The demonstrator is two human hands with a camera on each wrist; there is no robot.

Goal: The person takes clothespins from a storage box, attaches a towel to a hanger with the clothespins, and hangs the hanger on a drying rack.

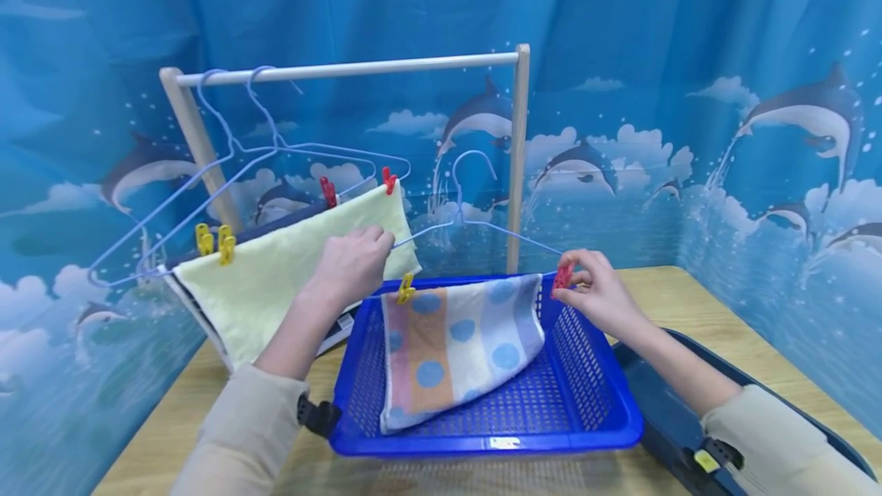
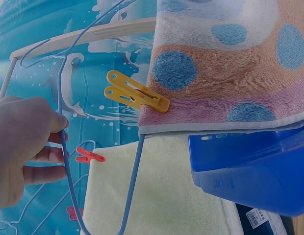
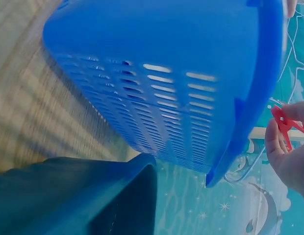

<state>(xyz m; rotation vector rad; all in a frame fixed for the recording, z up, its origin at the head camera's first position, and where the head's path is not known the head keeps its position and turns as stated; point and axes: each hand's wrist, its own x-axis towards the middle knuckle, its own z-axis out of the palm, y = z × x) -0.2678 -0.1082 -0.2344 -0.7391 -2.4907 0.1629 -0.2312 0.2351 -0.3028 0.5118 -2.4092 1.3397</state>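
My left hand [image 1: 350, 265] grips the left shoulder of a blue wire hanger [image 2: 61, 93] held over the basket. From its lower bar hangs a small striped towel [image 1: 463, 331] with blue dots. A yellow clothespin [image 1: 406, 288] clips the towel's left corner to the bar. Near the hanger's right end, my right hand [image 1: 601, 291] pinches a red clothespin [image 1: 562, 279] between thumb and fingers. That clothespin is just right of the towel's upper right corner. In the right wrist view, the red clothespin [image 3: 284, 123] shows beside the basket rim.
Beneath the towel stands a blue perforated basket [image 1: 489, 446]. A dark tub [image 1: 664, 385] sits to its right. At the left, a rack's rail [image 1: 344, 70] carries two hangers with a pale yellow towel [image 1: 276, 289] and a dark cloth, clipped with red and yellow clothespins.
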